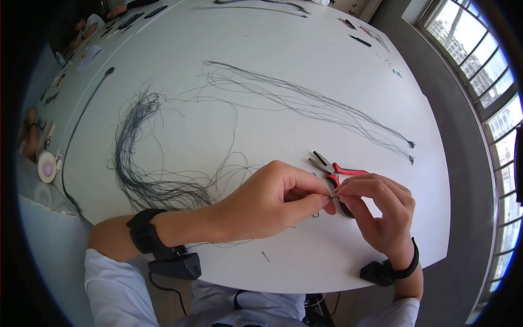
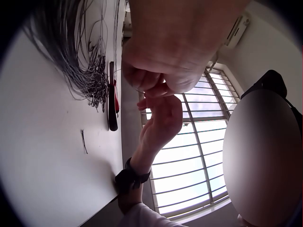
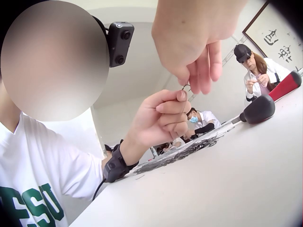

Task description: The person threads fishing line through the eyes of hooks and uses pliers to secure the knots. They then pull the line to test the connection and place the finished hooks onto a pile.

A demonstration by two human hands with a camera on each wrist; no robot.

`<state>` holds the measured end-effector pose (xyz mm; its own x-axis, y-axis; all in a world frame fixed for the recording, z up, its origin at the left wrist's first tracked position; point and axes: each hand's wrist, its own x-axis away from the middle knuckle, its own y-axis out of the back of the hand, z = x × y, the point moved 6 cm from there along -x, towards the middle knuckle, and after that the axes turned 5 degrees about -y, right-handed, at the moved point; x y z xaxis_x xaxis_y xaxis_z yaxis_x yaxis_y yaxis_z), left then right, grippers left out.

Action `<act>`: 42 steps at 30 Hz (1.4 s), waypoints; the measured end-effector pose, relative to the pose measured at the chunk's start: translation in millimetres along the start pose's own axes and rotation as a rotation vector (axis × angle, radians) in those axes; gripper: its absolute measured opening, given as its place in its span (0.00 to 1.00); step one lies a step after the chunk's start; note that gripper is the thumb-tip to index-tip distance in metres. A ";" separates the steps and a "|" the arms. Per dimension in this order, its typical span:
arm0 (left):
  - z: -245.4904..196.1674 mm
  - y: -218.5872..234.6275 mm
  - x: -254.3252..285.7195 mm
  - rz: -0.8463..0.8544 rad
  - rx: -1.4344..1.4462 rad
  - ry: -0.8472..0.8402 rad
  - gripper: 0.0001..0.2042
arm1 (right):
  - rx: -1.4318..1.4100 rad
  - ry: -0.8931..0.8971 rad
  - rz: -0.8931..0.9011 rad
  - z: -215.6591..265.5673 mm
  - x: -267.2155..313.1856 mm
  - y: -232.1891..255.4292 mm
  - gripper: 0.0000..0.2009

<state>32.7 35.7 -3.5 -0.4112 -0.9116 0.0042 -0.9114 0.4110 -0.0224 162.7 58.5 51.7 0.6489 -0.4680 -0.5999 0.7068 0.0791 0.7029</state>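
My left hand (image 1: pixel 272 201) and right hand (image 1: pixel 381 210) meet fingertip to fingertip over the near right of the table. Between them they pinch a small dark hook-like piece (image 1: pixel 334 197), mostly hidden by the fingers. Its curved end (image 3: pixel 188 86) shows in the right wrist view, above the left hand (image 3: pixel 163 116), where a thin strand runs down past the fingers. Just behind the hands lie pliers (image 1: pixel 334 168) with red and black handles, partly covered. A small dark ring-like piece (image 1: pixel 316 215) lies beside them.
A big tangled bundle of dark strands (image 1: pixel 128 150) curves across the left, passing under my left forearm. Longer strands (image 1: pixel 327 103) with knotted ends stretch behind the pliers. A short dark scrap (image 1: pixel 265 256) lies near the front edge. Other people (image 3: pixel 258 78) sit around the table.
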 end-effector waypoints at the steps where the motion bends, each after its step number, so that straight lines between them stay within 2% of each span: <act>1: -0.1 0.0 -0.1 0.006 -0.003 -0.005 0.09 | -0.007 -0.005 0.007 -0.4 0.0 -0.1 0.09; 17: 4.6 5.0 -0.7 -0.122 0.120 -0.020 0.10 | -0.009 -0.112 0.041 -8.0 -0.2 -6.4 0.07; 23: 3.4 5.5 -2.1 -0.121 0.189 -0.026 0.10 | 0.035 -0.071 0.035 -6.0 0.0 -5.7 0.07; 25: 8.4 3.3 -2.9 -0.093 0.349 0.030 0.11 | 0.040 -0.075 0.026 -5.3 -0.1 -4.7 0.07; 29: 10.1 2.1 -3.8 -0.119 0.393 0.043 0.11 | 0.040 -0.078 0.012 -5.0 -0.5 -3.8 0.07; 32: 9.1 3.3 -3.6 -0.123 0.330 0.020 0.11 | 0.042 -0.102 0.020 -5.0 -0.6 -3.7 0.07; 34: 7.2 5.6 -1.9 -0.178 0.149 -0.018 0.10 | 0.013 -0.139 0.032 -7.0 1.2 -4.4 0.07; 38: 2.0 6.6 0.6 -0.173 0.024 -0.033 0.09 | -0.096 -0.234 0.061 -13.2 2.1 -4.6 0.07; 40: -3.6 5.5 0.4 -0.123 -0.127 -0.069 0.08 | -0.099 -0.254 0.057 -14.6 2.6 -5.1 0.07; 42: -3.3 6.0 0.6 -0.128 -0.138 -0.071 0.08 | -0.100 -0.275 0.052 -16.1 3.0 -5.8 0.07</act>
<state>27.0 37.7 -0.3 -0.2935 -0.9532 -0.0729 -0.9522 0.2847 0.1109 165.1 70.8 39.7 0.5944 -0.6806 -0.4282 0.7074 0.1894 0.6810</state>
